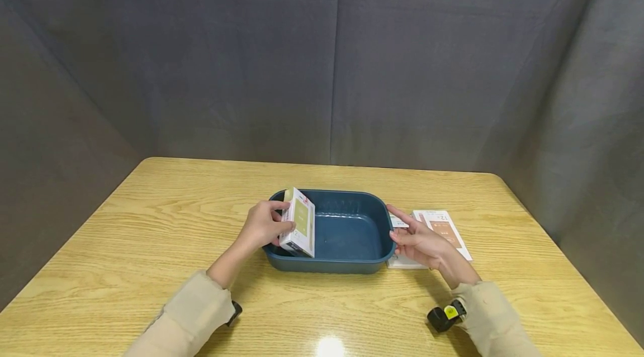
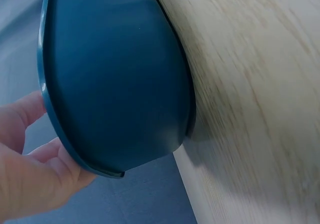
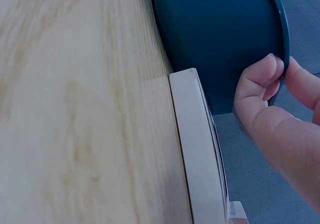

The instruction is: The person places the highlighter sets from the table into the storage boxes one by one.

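Evidently the work in hand was the handling of a flat white cardboard box with a yellow-green panel (image 1: 303, 223), and it sat tilted inside the nine o'clock end of a dark blue, round-cornered plastic basin (image 1: 327, 266). The left hand (image 1: 266, 223) gripped the box along its raised edge from nine o'clock, the panel leaning toward three. Whether the box's lower edge touched the basin's floor could not be told. The right hand (image 1: 422, 242) pinched the basin's rim at three o'clock, fingers and thumb on either side of it, probably to steady it.

Beyond the rim at three o'clock, on the pale wood-grained worktop (image 1: 126, 256), lay a white box with an orange-brown panel (image 1: 448, 228); between it and the basin was another white box, largely covered by the right hand (image 1: 405, 263).

The step looked like placing the box, though a single moment could not rule out lifting it out. If placing, the next move called for lowering its raised side evenly, then drawing the left fingers clear of the narrow space by the nine o'clock wall, with the right hand keeping the rim from sliding.
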Demonstrator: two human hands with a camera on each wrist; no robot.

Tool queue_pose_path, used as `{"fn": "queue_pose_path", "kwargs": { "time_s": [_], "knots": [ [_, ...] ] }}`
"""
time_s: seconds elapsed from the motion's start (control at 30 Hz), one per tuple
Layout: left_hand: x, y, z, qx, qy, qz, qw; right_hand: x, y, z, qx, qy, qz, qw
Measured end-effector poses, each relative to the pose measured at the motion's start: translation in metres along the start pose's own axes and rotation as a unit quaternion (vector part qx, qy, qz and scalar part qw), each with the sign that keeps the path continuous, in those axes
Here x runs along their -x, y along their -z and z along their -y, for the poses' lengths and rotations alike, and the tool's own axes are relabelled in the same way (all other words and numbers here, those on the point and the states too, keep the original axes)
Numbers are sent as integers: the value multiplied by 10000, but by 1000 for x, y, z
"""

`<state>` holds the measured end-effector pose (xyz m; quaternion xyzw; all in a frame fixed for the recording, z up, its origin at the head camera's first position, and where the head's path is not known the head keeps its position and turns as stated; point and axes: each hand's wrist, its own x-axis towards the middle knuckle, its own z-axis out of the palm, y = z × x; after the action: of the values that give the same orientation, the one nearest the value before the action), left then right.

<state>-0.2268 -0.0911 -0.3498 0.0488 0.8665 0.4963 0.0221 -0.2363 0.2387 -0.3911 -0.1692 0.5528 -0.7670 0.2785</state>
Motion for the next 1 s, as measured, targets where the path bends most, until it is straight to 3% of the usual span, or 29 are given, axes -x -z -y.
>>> {"fn": "queue_pose_path", "kwargs": {
  "time_s": [0.7, 1.0],
  "knots": [
    [-4, -4, 0, -118, 34, 140, 9998, 0, 0, 1, 22, 3, -31, 10000],
    [-4, -7, 2, -467, -106, 146, 9987, 0, 0, 0, -24, -4, -20, 10000]
  ]
}}
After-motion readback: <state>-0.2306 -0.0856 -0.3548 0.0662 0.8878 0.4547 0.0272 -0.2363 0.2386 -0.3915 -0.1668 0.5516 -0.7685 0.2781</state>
